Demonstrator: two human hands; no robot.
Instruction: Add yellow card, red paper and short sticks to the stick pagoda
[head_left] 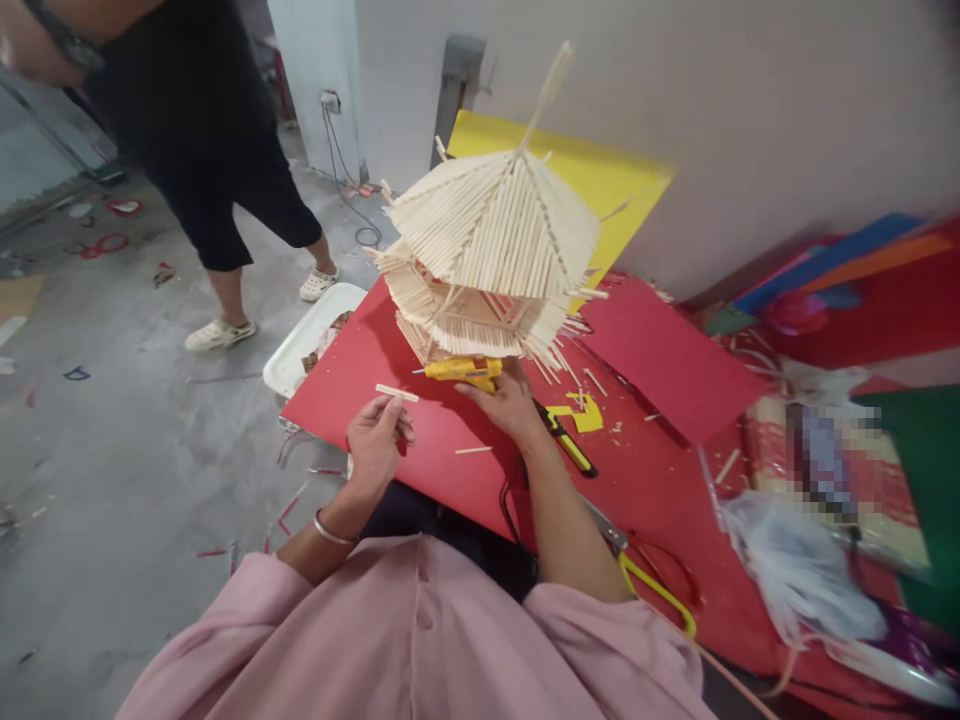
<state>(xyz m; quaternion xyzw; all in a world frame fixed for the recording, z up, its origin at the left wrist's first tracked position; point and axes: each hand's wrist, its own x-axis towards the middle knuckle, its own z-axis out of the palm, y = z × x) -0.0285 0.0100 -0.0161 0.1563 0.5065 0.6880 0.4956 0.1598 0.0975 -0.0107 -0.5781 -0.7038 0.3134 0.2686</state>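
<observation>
My left hand (pixel 376 437) pinches a short piece of pale wooden sticks (pixel 397 392) between thumb and fingers, over the red board (pixel 330 385). My right hand (pixel 504 400) is wrapped round a yellow glue gun (pixel 463 371), whose nozzle points left toward the left hand. Right behind the glue gun stands a tiered pagoda model (pixel 495 225) built of thin wooden sticks, with a tall bundle of sticks rising from its peak. Part of the model's base is hidden by the glue gun and my right hand. A single loose stick (pixel 473 450) lies on the red board between my forearms.
A yellow-black cutter (pixel 574 450) and yellow scraps (pixel 587 413) lie right of my right hand. Yellow-handled scissors (pixel 660 595) rest nearer me. Plastic bags (pixel 802 565) cover the right side. A white tub (pixel 300 340) stands at the left edge. Another person (pixel 217 150) stands on the left.
</observation>
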